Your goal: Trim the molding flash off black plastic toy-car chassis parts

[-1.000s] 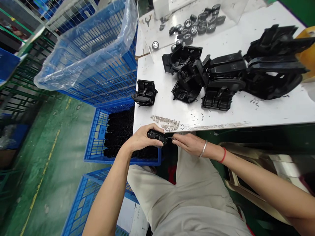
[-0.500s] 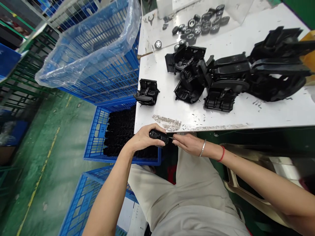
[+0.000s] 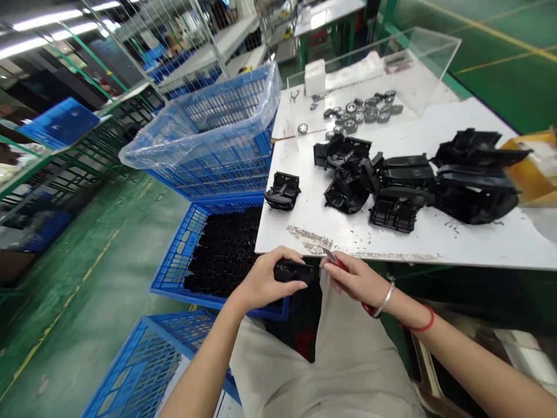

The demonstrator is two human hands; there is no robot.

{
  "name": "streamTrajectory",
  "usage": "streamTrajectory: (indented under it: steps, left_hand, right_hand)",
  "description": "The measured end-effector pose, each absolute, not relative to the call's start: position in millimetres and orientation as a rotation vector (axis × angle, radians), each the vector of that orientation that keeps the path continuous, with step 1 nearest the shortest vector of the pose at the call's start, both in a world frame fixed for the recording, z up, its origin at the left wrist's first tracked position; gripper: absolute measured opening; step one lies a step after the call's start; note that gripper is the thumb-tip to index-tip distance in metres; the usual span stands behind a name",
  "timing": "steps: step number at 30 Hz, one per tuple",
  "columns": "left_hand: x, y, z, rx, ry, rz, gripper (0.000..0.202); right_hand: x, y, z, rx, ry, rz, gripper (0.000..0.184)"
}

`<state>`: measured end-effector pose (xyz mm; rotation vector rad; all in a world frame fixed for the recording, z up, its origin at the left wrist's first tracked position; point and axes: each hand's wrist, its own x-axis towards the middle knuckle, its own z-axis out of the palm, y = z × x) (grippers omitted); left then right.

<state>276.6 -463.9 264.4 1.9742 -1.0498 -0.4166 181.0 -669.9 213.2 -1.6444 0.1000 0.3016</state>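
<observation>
My left hand (image 3: 268,277) is closed round a black plastic moulded part (image 3: 292,271), thumb on the near side and fingers on the far side, just off the table's front edge. My right hand (image 3: 354,277) grips a red-handled knife (image 3: 329,254), its thin blade pointing up and left over the edge, apart from the part. On the table, a black toy car interior (image 3: 282,191) with moulded seats stands alone at the left. More black car interiors (image 3: 394,212) lie in a heap to the right, some overlapping.
Small black wheels (image 3: 359,116) lie at the back by a clear plastic sheet (image 3: 426,87). Dark shavings are scattered along the white table's (image 3: 304,217) front edge. Left stand a plastic-lined blue crate (image 3: 217,157) and a lower blue crate (image 3: 174,249) of black parts. A yellow box (image 3: 528,168) sits right.
The knife has come away from the black part, and its blade now points up. My right hand has moved a little right and down. The camera has tilted up, showing more background.
</observation>
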Motion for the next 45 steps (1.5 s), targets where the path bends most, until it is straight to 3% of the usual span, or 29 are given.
streamTrajectory:
  steps: [3, 5, 8, 11, 14, 18, 21, 25, 30, 45]
  left_hand:
    - [262, -465, 276, 1.858, -1.338, 0.007, 0.026]
    - [257, -470, 280, 1.819, -1.507, 0.232, 0.019]
    - [256, -477, 286, 1.865, -1.612, 0.463, 0.015]
    - [269, -476, 300, 1.939, -1.629, 0.547, 0.025]
    - [301, -470, 317, 1.962, -1.407, 0.416, 0.057]
    - [367, -473, 330, 1.977, -0.641, 0.012, 0.046]
    - [409, -484, 328, 1.946, -0.294, -0.409, 0.050]
    - [439, -499, 318, 1.928, -0.222, -0.688, 0.067]
    - [457, -517, 307, 1.948, -0.264, -0.985, 0.052]
    - [461, -518, 299, 1.907, -0.208, -1.125, 0.054]
  right_hand:
    - [186, -655, 230, -1.250, 0.181, 0.432, 0.048]
    - [189, -648, 240, -1.136, 0.181, 0.431, 0.046]
    - [201, -647, 253, -1.142, 0.169, 0.386, 0.041]
    - [228, -657, 266, -1.201, 0.202, 0.245, 0.037]
    - [266, -668, 280, -1.223, 0.273, 0.065, 0.035]
    - [316, -672, 293, -1.205, 0.365, 0.034, 0.033]
    - [338, -664, 291, -1.220, 0.385, 0.051, 0.032]
    - [352, -654, 277, -1.253, 0.436, 0.040, 0.027]
    - [358, -648, 265, -1.280, 0.528, -0.007, 0.025]
    - [345, -652, 264, -1.372, 0.511, 0.065, 0.033]
